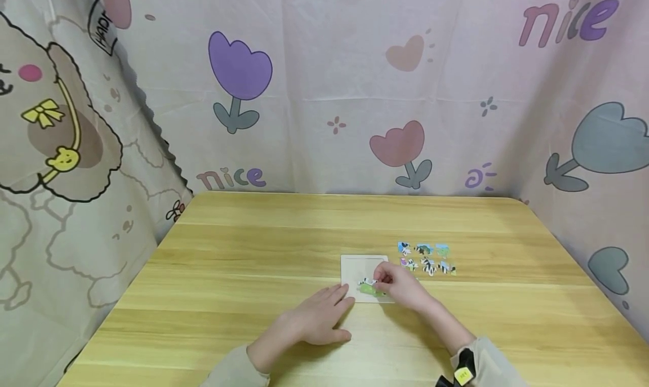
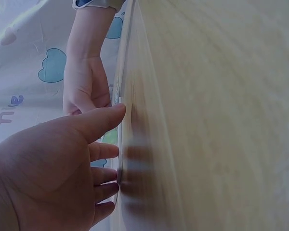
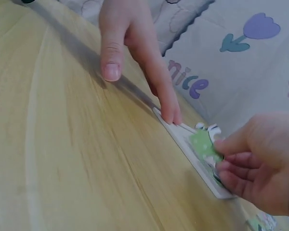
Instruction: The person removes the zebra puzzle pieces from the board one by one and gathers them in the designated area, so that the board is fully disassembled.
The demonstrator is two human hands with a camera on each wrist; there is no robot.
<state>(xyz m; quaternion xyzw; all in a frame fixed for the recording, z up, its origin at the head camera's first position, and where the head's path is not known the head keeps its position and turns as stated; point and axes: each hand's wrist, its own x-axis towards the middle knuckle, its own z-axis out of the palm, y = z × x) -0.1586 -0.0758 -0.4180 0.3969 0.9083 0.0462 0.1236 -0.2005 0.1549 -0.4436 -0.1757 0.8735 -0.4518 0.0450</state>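
A small white puzzle board [image 1: 350,266], square and with a raised border, lies flat on the table. Green and black-and-white puzzle pieces [image 1: 366,288] fill part of its near side. My left hand [image 1: 318,317] spreads its fingers with the fingertips resting on the board's left edge, thumb apart. Over the board's right side, my right hand [image 1: 404,290] pinches a puzzle piece between thumb and fingertips, right against the green pieces [image 3: 201,143]. Most of the pinched piece is hidden by the fingers.
Several loose puzzle pieces [image 1: 425,249] lie in two rows just beyond and right of the board, close to the right hand. The wooden table [image 1: 243,252] ends at a printed curtain [image 1: 314,54] behind it, with more curtain at the left and right.
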